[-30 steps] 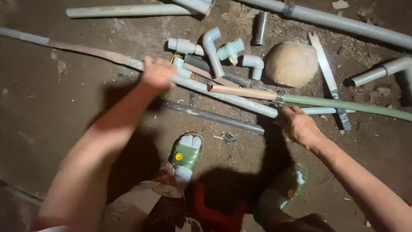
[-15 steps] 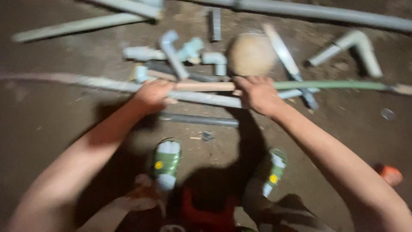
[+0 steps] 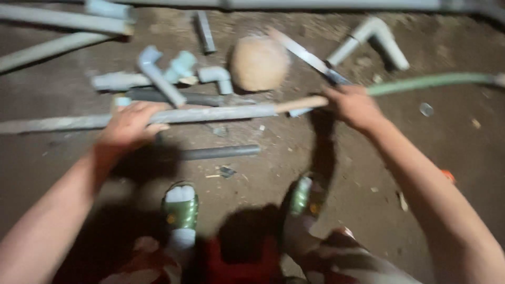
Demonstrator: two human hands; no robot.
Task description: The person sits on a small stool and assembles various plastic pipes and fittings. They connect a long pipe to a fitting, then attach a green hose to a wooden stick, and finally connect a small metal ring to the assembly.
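Observation:
My left hand [image 3: 129,126] rests on a long grey pipe [image 3: 210,114] that lies across the dirt floor, fingers curled over it. My right hand [image 3: 353,107] grips the spot where a tan pipe end [image 3: 300,103] meets a green pipe [image 3: 431,81] running off to the right. The picture is blurred, so the joint itself is hard to make out.
Several grey pipe pieces and elbow fittings [image 3: 158,79] lie beyond the long pipe, with a round tan stone [image 3: 259,63] and a hand saw [image 3: 307,55]. A short dark pipe [image 3: 218,152] lies in front. My feet in green sandals [image 3: 180,208] stand below.
My right hand has slid right along the pipe, from beside my left hand out to the tan and green joint. The view has shifted and blurred.

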